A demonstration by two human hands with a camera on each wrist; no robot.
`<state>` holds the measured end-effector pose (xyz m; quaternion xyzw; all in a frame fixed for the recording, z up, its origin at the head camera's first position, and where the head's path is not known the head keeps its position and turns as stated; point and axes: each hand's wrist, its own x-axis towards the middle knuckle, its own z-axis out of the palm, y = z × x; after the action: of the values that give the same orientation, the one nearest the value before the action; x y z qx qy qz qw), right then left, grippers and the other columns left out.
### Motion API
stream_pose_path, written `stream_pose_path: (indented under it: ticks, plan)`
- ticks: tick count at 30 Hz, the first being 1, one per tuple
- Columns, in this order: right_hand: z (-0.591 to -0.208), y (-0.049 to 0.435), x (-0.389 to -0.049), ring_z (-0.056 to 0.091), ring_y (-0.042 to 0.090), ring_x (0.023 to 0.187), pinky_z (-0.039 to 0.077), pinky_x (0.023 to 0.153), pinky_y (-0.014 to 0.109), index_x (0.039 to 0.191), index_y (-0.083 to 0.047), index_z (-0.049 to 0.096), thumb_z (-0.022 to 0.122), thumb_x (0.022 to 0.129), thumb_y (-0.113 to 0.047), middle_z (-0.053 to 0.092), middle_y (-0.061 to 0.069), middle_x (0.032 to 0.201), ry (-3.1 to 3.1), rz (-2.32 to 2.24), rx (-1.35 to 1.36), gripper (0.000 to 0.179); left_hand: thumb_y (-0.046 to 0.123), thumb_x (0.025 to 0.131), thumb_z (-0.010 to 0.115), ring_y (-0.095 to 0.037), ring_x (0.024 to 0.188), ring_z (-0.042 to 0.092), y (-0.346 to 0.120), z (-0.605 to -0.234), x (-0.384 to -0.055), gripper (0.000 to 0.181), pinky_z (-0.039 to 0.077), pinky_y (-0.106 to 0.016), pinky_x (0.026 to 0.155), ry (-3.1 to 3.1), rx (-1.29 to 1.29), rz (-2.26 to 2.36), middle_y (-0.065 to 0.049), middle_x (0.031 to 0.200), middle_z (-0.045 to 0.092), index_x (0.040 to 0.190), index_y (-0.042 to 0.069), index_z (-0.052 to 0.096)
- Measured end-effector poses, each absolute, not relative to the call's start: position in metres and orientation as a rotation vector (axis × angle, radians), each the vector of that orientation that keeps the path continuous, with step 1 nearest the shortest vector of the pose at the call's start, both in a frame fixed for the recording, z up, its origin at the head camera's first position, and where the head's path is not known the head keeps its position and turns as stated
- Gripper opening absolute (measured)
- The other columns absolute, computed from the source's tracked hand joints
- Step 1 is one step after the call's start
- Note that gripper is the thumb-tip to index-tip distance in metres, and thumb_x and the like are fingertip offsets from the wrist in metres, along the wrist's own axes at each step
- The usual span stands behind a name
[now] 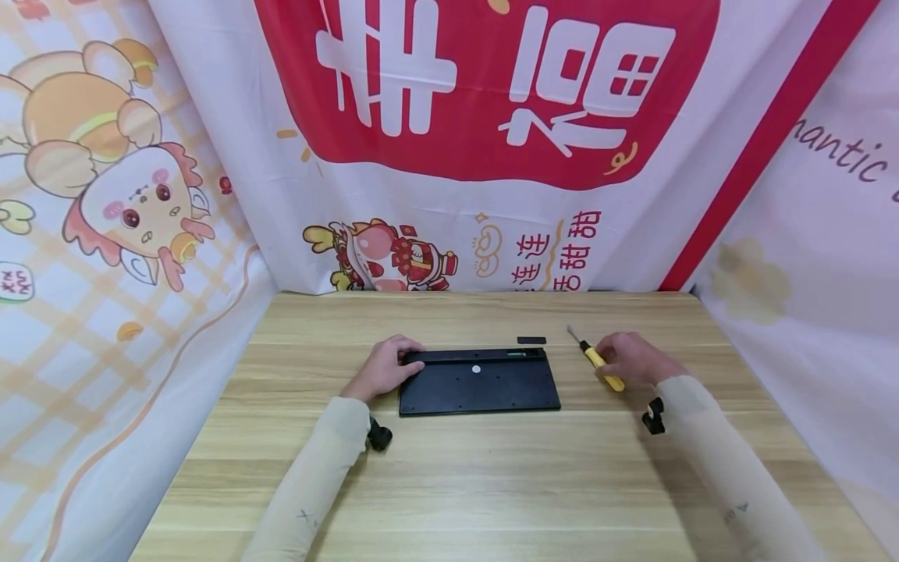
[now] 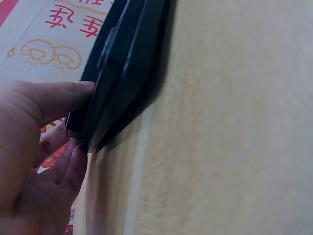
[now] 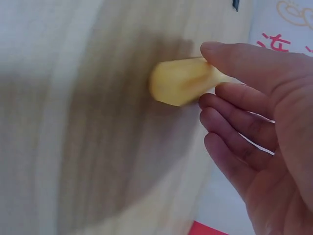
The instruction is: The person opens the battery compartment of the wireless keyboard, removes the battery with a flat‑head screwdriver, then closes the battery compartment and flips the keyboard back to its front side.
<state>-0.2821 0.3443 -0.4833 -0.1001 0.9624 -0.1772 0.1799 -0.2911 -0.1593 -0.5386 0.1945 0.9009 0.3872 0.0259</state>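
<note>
A black keyboard [image 1: 479,390] lies underside up on the wooden table, with a round white sticker and small screw holes on its back. A slot [image 1: 522,353] near its far right corner is uncovered and shows something green inside. My left hand [image 1: 386,367] grips the far left corner, thumb on top and fingers at the edge; the left wrist view shows the same hold on the keyboard [image 2: 124,68]. To the right, my right hand [image 1: 635,359] pinches the yellow handle of a screwdriver [image 1: 593,355] between thumb and fingers, its metal tip pointing away and leftward.
A small black cover [image 1: 531,340] lies just beyond the keyboard's far right edge. The wooden table [image 1: 477,484] extends toward me, and printed cloth [image 1: 449,179] hangs along its back and both sides.
</note>
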Motion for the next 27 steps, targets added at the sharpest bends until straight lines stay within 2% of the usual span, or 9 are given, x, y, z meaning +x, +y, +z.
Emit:
stream_pose_path:
  ticks: [9,16,22,27]
  plan:
    - [-0.501,0.339,-0.285,0.061,0.022,0.086,0.057,0.079,0.038,0.109,-0.003,0.073,0.078,0.096,-0.022,0.071,0.010,0.099,2.837,-0.521,-0.259,0.024,0.022,0.099,0.076,-0.026,0.123,0.065,-0.160,-0.541,-0.293,0.028,0.054,-0.049,0.106,2.785,0.601,1.186,-0.005,0.128,0.070,0.127,0.015,0.076]
    - [-0.506,0.337,-0.286,0.064,0.022,0.087,0.057,0.086,0.046,0.107,-0.002,0.074,0.073,0.094,-0.012,0.073,0.011,0.097,2.907,-0.537,-0.259,0.016,0.021,0.099,0.076,-0.027,0.123,0.065,-0.160,-0.542,-0.293,0.028,0.054,-0.049,0.106,2.779,0.594,1.196,-0.005,0.128,0.070,0.126,0.015,0.077]
    - [-0.502,0.344,-0.286,0.063,0.021,0.087,0.056,0.085,0.044,0.106,-0.005,0.075,0.075,0.093,-0.013,0.074,0.008,0.097,2.898,-0.552,-0.276,0.015,0.021,0.099,0.077,-0.027,0.122,0.065,-0.159,-0.540,-0.293,0.028,0.054,-0.049,0.107,2.780,0.596,1.196,-0.006,0.127,0.070,0.127,0.015,0.076]
    - [-0.492,0.343,-0.282,0.062,0.023,0.091,0.056,0.088,0.045,0.110,-0.009,0.075,0.075,0.096,-0.014,0.072,0.009,0.103,2.879,-0.580,-0.279,0.016,0.019,0.099,0.076,-0.027,0.123,0.065,-0.159,-0.539,-0.292,0.029,0.053,-0.050,0.108,2.773,0.601,1.207,-0.006,0.127,0.070,0.127,0.014,0.076]
